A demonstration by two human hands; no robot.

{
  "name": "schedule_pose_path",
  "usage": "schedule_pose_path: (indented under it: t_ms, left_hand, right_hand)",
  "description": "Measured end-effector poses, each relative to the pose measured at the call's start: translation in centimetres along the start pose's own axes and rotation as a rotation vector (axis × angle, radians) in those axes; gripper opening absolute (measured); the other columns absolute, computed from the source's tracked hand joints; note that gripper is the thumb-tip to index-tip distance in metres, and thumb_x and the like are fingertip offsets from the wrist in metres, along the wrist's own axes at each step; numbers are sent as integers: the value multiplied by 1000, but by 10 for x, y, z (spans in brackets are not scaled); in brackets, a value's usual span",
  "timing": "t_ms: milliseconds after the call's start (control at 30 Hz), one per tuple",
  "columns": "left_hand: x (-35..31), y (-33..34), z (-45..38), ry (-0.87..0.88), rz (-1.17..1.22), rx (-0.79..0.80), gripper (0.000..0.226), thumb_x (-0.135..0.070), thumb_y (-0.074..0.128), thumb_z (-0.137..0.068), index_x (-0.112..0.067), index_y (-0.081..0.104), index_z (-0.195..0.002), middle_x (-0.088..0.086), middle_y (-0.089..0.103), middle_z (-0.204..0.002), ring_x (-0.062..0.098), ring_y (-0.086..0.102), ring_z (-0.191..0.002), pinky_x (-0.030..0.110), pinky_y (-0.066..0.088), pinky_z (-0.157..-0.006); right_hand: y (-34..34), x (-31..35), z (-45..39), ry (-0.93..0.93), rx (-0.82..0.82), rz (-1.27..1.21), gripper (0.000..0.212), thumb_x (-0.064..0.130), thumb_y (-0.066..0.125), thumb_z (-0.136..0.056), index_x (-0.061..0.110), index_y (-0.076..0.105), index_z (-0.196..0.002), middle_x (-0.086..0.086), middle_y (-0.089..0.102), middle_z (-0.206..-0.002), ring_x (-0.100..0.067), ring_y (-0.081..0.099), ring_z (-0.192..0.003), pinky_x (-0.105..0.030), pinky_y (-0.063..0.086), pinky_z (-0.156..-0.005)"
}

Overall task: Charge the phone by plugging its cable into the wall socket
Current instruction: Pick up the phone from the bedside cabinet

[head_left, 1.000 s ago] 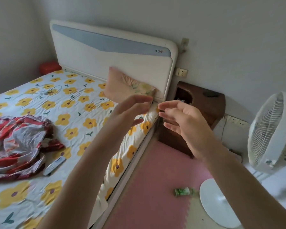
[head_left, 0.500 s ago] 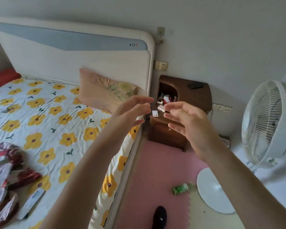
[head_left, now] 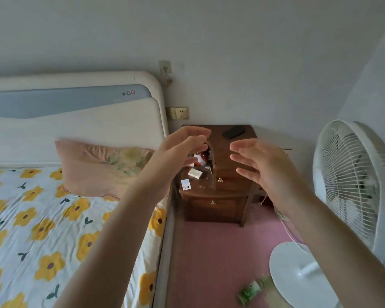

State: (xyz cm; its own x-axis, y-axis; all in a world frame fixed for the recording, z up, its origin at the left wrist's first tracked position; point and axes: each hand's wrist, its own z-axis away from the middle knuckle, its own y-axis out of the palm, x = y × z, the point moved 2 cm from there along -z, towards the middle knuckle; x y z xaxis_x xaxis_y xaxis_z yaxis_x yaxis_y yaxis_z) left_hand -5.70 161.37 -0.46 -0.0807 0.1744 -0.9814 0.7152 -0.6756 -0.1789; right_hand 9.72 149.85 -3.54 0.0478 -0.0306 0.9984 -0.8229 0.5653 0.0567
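Both my left hand [head_left: 182,147] and right hand [head_left: 260,165] hang empty, fingers spread. The phone [head_left: 233,131] lies flat on the nightstand [head_left: 220,196] at twelve o'clock, wall socket [head_left: 182,113] at eleven. It looks slick and rigid; I'd pinch its long edges. Bed [head_left: 53,218] and fan [head_left: 353,185] flank a narrow approach.

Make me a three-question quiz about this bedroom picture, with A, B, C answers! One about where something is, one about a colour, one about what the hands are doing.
1. Where is the dark phone?
A. on the bed
B. on top of the wooden nightstand
C. on the floor

2. What colour are the flowers on the bedsheet?
A. yellow
B. blue
C. purple

3. What are the left hand and right hand doing?
A. holding a cable
B. open and empty
C. gripping the fan

Answers:
1 B, it lies on the nightstand's top.
2 A, the petals are yellow.
3 B, fingers are spread with nothing in them.
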Motion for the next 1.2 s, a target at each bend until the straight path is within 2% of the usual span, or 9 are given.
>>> schedule_pose_path:
  t_ms: [67, 167, 400, 633, 733, 933, 1033, 1133, 1200]
  left_hand:
    - [2, 8, -36, 4, -23, 25, 35, -41, 56, -87, -25, 67, -116, -11, 70, -120, 7, 66, -110, 41, 49, -102]
    - [13, 21, -81, -19, -41, 67, 24, -30, 54, -99, -22, 66, -118, -9, 69, -119, 6, 67, -108, 42, 50, -103]
    - [52, 36, -192, -51, -94, 180, 20, -30, 53, -100, -29, 67, -114, -15, 70, -114, -2, 66, -104, 34, 50, -100]
    - [130, 46, -331, -111, -94, 272, 15, -31, 52, -100, -35, 66, -107, -17, 69, -110, -1, 65, -103, 27, 50, -93]
    - [176, 47, -390, -174, -107, 264, 15, -25, 56, -99, -34, 67, -102, -11, 70, -106, 5, 66, -102, 29, 52, -93]
    - [254, 57, -503, -229, -220, 289, 15, -25, 65, -93, -29, 67, -107, -15, 69, -100, -1, 64, -96, 8, 46, -71]
    - [284, 81, -551, -263, -311, 362, 24, -28, 67, -91, -26, 63, -115, -12, 66, -107, -2, 61, -92, 5, 43, -62]
    - [315, 108, -587, -285, -403, 449, 35, -32, 69, -89, -26, 58, -123, -6, 61, -123, 7, 56, -99, 7, 36, -66]
    - [337, 127, -605, -291, -469, 474, 46, -34, 70, -88, -24, 53, -130, 1, 53, -133, 13, 52, -108, 16, 45, -77]
  right_hand:
    - [-16, -2, -30, -10, -31, 1, 17, 33, 62, -79, 38, 78, -81, 6, 75, -107, -10, 70, -104, -36, 55, -91]
    - [-39, -12, -68, 15, -90, 0, 19, 36, 61, -76, 40, 78, -84, 10, 75, -107, -7, 71, -102, -34, 56, -87]
    - [-71, -35, -156, 67, -204, -21, 20, 32, 60, -79, 39, 78, -83, 11, 76, -100, -6, 73, -97, -30, 57, -79]
    - [-72, -72, -271, 110, -288, -62, 27, 22, 60, -90, 39, 78, -78, 8, 76, -102, -11, 73, -99, -32, 57, -81]
    - [-70, -90, -331, 163, -365, -89, 16, 22, 67, -88, 29, 77, -79, 2, 75, -107, -15, 72, -101, -37, 58, -87]
    - [-80, -114, -450, 214, -432, 17, 6, 27, 64, -94, 27, 70, -93, 7, 73, -106, -9, 70, -101, -36, 57, -92]
    - [-94, -127, -485, 245, -509, 25, 9, 25, 63, -95, 30, 68, -90, 6, 72, -104, -11, 70, -101, -37, 57, -91]
    - [-107, -136, -510, 259, -610, -34, 21, 16, 63, -94, 33, 68, -83, 1, 70, -104, -14, 70, -99, -36, 55, -88]
    - [-115, -140, -521, 274, -672, -46, 23, 13, 64, -93, 32, 69, -80, -1, 71, -106, -13, 71, -96, -34, 56, -85]
